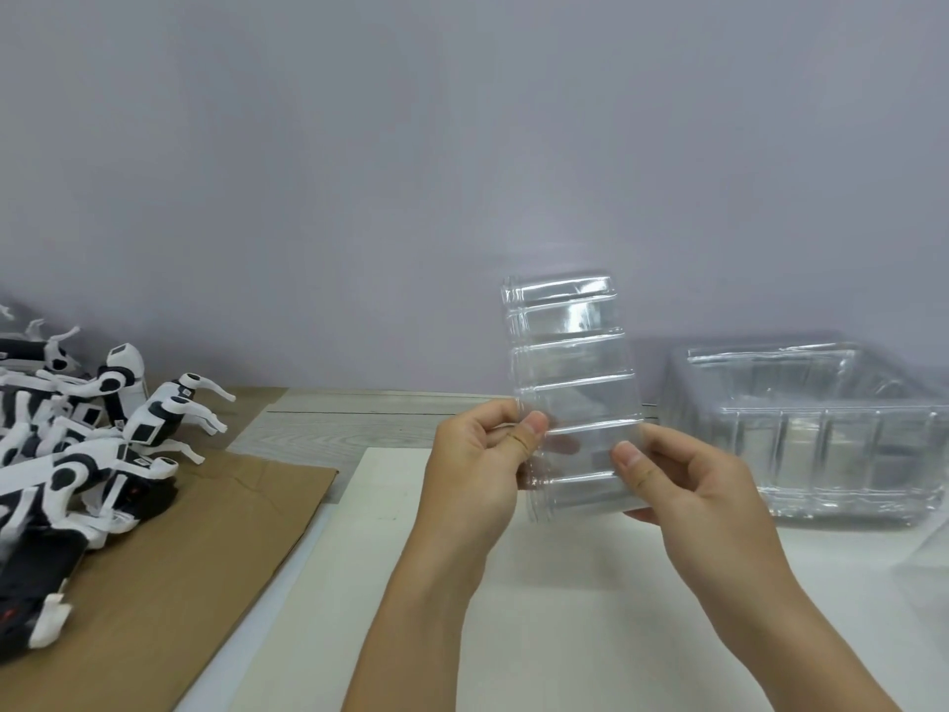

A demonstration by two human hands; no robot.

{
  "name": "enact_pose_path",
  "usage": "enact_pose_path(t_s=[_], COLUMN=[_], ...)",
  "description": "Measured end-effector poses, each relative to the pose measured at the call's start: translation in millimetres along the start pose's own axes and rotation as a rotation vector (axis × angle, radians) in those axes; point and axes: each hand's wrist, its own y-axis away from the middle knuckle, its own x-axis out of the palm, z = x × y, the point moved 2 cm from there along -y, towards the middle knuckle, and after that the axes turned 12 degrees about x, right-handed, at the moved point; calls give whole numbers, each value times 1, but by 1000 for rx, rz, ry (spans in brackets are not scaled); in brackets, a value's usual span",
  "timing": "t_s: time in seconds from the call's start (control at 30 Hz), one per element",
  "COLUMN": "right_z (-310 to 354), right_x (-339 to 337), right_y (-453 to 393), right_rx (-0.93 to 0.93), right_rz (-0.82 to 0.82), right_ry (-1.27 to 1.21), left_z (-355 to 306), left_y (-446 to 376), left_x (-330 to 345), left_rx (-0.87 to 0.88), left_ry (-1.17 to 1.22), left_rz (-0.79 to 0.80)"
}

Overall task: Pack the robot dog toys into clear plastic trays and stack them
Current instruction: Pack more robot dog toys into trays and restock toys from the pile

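One clear plastic tray point(572, 382) stands nearly upright above the table, its long axis running up and away from the person. Left hand point(480, 462) and right hand point(683, 485) each pinch its lower end, thumbs in front. Robot dog toys point(77, 444) lie piled well to the left on cardboard point(205, 547), nearer the left hand; stacked trays point(821, 429) sit right.

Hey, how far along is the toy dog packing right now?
Just starting. Nothing packed shows: the toy dogs lie heaped on cardboard at left. In hand: left hand and right hand hold up an empty clear tray. More trays wait stacked at right. Filling and stacking remain.
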Motion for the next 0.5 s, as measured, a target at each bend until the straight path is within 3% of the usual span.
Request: enact_pose_path(t_s=[0.5], right_z=[-5], right_x=[-3], right_y=[-4], right_rx=[162], right_rz=[-51], right_ry=[-131], left_z=[-1], left_y=[0], left_x=[1], left_rx=[-46], left_ry=[134], left_rz=[-51])
